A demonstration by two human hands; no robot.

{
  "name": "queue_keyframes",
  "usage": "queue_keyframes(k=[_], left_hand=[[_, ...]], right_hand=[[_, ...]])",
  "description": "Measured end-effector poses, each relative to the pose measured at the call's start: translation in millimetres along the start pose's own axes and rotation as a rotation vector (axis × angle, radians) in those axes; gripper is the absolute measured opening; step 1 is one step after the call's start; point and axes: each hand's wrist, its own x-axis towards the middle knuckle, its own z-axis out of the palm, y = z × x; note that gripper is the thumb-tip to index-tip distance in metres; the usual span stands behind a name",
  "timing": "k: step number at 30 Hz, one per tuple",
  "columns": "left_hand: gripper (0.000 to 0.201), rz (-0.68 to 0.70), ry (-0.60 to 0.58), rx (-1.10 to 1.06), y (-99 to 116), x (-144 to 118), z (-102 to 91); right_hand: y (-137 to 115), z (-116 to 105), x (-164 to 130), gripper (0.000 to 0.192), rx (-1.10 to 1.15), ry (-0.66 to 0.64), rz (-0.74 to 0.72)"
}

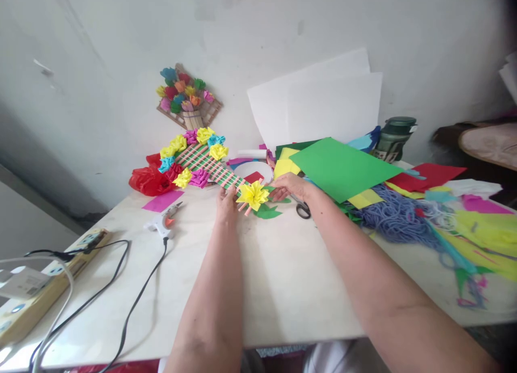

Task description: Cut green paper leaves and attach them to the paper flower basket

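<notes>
Both hands are working the yellow paper flower (252, 194): my left hand (226, 203) is pressing flat beside it, my right hand (287, 186) is pinching its edge (woven frame (205, 163) underneath).

This looks like a home craft corner: a plain white table (283, 287) pushed against a scuffed, bare plaster wall (100, 66). Sheets of coloured paper (343, 168) lie heaped on it, with white sheets (323, 103) leaning on the wall, blue yarn (396, 216), scissors (302, 208) and a glue gun (163, 222) whose cord runs to a power strip (44, 287). A finished paper-flower piece (186, 95) hangs on the wall, and another flower-trimmed woven panel (204, 160) lies on the table. A drinking bottle (393, 138) stands at the back.
</notes>
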Motion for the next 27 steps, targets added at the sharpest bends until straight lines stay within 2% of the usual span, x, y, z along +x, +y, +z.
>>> queue_keyframes(k=[4,10,17,27], left_hand=[[0.045,-0.008,-0.006,0.027,0.6,-2.1,1.6],[0.046,-0.013,-0.025,0.044,1.9,-3.5,2.7],[0.049,-0.064,-0.026,0.055,7.9,-8.6,9.2],[0.046,-0.051,-0.013,0.062,4.9,-5.7,6.1]], right_hand=[[4.4,2.1,2.6,0.009,-0.087,0.057,-0.013],[2.9,8.1,1.1,0.022,-0.184,0.092,-0.082],[1.2,11.1,2.4,0.024,-0.307,0.14,-0.106],[2.7,13.3,1.0,0.019,-0.317,0.158,-0.121]])
